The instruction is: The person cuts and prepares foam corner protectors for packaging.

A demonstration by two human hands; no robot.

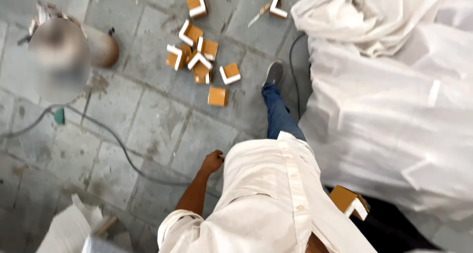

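While loosely curled left hand [213,162] dangles empty, right hidden: small orange-and-white cardboard boxes [199,55] on grey tiled floor [148,129], likely light, crushable, best pinched by flat sides.

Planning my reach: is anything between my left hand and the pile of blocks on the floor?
Nothing visible. Only bare floor lies between the left hand and the blocks; the leg stands to their right.

A cluster of small orange-brown cardboard boxes with white edges [197,55] lies on the grey stone-tile floor [148,125]. Just below the cluster lies one plain orange box [217,96]; above it, another [197,5]. Far lower right of it, a tilted orange-and-white box [349,201]
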